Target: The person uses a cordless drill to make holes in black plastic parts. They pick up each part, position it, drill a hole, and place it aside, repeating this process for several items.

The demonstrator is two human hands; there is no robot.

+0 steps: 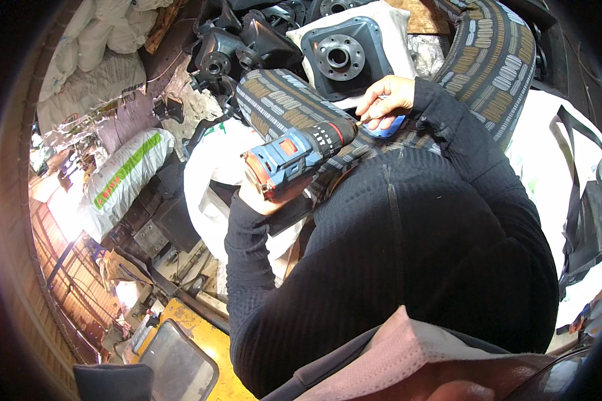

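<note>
My left hand [266, 198] is wrapped round the grip of a blue and black cordless drill [294, 155], whose chuck points up and to the right. At the chuck's tip is a small brass-coloured piece [359, 123], which looks like a screw or a bit. My right hand [386, 100] pinches at this piece, with the other fingers curled. Just below those fingers shows part of a shiny blue thing [389, 128], its kind unclear. Both hands are over my lap, where a patterned dark cushion roll [281, 100] curves in front of me.
Behind the roll, a black moulded part with a round flanged hub [338, 59] lies on a white sack. More black moulded parts [224, 53] are heaped to its left. White sacks [555, 147] flank me, and a yellow machine panel [187, 334] stands at lower left.
</note>
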